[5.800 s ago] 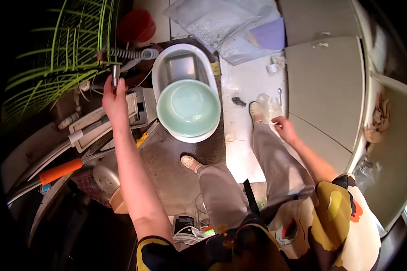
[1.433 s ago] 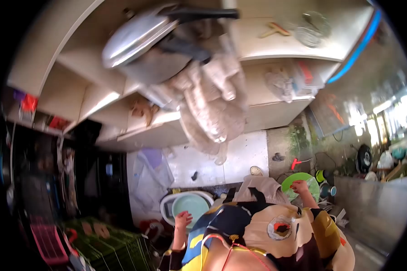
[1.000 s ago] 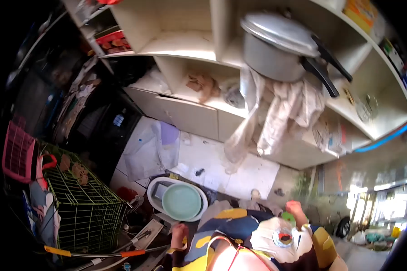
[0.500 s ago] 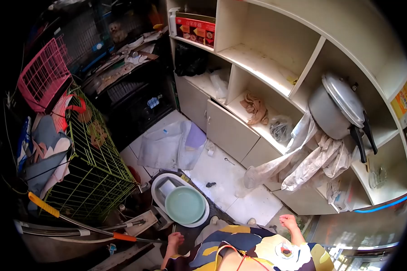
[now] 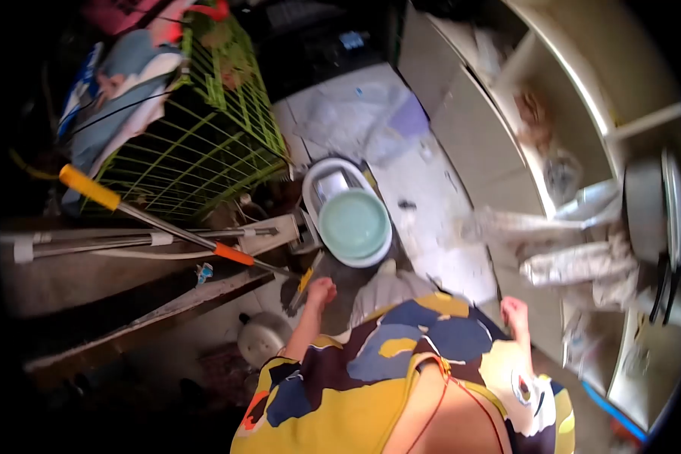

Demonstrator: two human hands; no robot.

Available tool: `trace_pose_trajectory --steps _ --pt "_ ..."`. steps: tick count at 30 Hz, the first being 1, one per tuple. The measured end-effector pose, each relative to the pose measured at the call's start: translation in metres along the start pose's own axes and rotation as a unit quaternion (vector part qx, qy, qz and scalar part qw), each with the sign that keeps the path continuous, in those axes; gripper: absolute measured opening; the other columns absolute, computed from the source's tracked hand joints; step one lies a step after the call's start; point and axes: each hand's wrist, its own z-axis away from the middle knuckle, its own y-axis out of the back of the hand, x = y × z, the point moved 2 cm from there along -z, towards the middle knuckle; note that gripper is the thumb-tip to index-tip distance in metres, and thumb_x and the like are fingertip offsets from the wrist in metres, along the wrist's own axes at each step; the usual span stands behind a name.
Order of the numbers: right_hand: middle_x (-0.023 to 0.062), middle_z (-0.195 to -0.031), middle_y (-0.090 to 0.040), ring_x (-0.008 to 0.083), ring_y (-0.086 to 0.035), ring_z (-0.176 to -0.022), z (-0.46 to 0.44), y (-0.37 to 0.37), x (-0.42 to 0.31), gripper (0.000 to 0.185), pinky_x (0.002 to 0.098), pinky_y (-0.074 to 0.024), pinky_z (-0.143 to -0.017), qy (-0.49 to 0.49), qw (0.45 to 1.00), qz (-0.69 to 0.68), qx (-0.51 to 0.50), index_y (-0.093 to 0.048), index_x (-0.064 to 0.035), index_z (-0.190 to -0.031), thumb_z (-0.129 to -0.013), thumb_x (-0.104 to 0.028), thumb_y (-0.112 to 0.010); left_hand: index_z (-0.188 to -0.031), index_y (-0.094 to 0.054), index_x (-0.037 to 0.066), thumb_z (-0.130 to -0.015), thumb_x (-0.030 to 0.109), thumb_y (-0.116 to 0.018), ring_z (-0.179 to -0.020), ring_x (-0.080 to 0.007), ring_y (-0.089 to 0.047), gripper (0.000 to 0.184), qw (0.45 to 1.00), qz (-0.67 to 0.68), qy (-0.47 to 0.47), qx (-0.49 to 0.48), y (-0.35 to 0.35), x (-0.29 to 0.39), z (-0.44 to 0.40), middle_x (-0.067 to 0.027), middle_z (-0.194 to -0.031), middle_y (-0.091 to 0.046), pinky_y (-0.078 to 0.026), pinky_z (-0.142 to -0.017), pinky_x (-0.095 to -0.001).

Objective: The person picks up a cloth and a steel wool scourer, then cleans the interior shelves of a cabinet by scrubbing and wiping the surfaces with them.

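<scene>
My left hand [image 5: 322, 290] is loosely curled at my side, just below the yellow end of a scraper-like tool [image 5: 306, 280]; I see nothing in its fingers. On the other side my right hand [image 5: 514, 309] is closed beside the cabinet fronts, with nothing showing in it. Ahead of my feet a pale green basin [image 5: 354, 224] rests in a larger white oval tub [image 5: 371, 262] on the floor. A metal tray [image 5: 331, 184] lies in the tub behind the basin. An orange-and-yellow handled pole [image 5: 166, 227] slants across the left.
A green wire cage [image 5: 197, 144] with cloths on it stands at the upper left. Open shelves [image 5: 567, 68] line the right, holding a pressure cooker [image 5: 645, 212] with cloth beneath. Plastic sheeting [image 5: 348, 113] lies on the floor. A metal pot [image 5: 263, 337] is at the lower left.
The view has turned, so the shelves and cooker sit further right and the basin nearer the middle. Both hands remain low beside my body, away from the shelves.
</scene>
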Motion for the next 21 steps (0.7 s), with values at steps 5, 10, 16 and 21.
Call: trace_pose_trajectory --steps 5,10,16,21 --pt "0.0016 -0.088 -0.067 0.0083 -0.06 -0.074 0.03 -0.02 -0.013 0.022 0.0238 -0.0479 -0.061 -0.11 0.992 0.007 0.059 -0.064 -0.0034 -0.108 -0.088 -0.009 -0.059 -0.107 -0.058 0.011 -0.09 0.015 -0.056 -0.069 -0.0152 -0.064 0.017 0.998 -0.057 0.033 0.003 0.01 -0.003 0.019 -0.0028 -0.086 -0.067 -0.051 -0.058 -0.0298" --pt "-0.0011 -0.09 -0.067 0.0066 -0.059 -0.076 0.085 -0.027 0.069 0.023 0.0231 -0.0492 -0.063 -0.186 0.978 -0.06 0.075 -0.064 -0.0066 -0.11 -0.088 -0.011 -0.061 -0.108 -0.058 0.01 -0.091 0.017 -0.057 -0.072 -0.0175 -0.065 0.018 0.989 -0.124 0.077 -0.033 0.031 -0.012 0.023 -0.0053 -0.087 -0.067 -0.053 -0.062 -0.0313" --pt "0.0026 -0.085 -0.067 0.0107 -0.061 -0.071 0.212 -0.096 0.127 0.019 0.0256 -0.0501 -0.061 -0.267 0.927 -0.179 0.195 -0.069 -0.0073 -0.099 -0.084 -0.017 -0.065 -0.112 -0.057 0.007 -0.091 0.016 -0.058 -0.079 -0.0203 -0.065 0.023 0.914 -0.372 0.079 -0.14 0.023 0.052 -0.006 -0.0092 -0.093 -0.066 -0.053 -0.07 -0.0324" --pt "0.004 -0.075 -0.067 0.0115 -0.062 -0.065 0.304 -0.171 0.172 0.022 0.0277 -0.0526 -0.053 -0.411 0.858 -0.188 0.245 -0.071 -0.0044 -0.097 -0.077 -0.012 -0.066 -0.115 -0.056 0.006 -0.092 0.017 -0.057 -0.083 -0.0212 -0.065 0.026 0.849 -0.491 0.06 -0.184 -0.025 0.113 -0.029 -0.0104 -0.098 -0.065 -0.053 -0.072 -0.033"
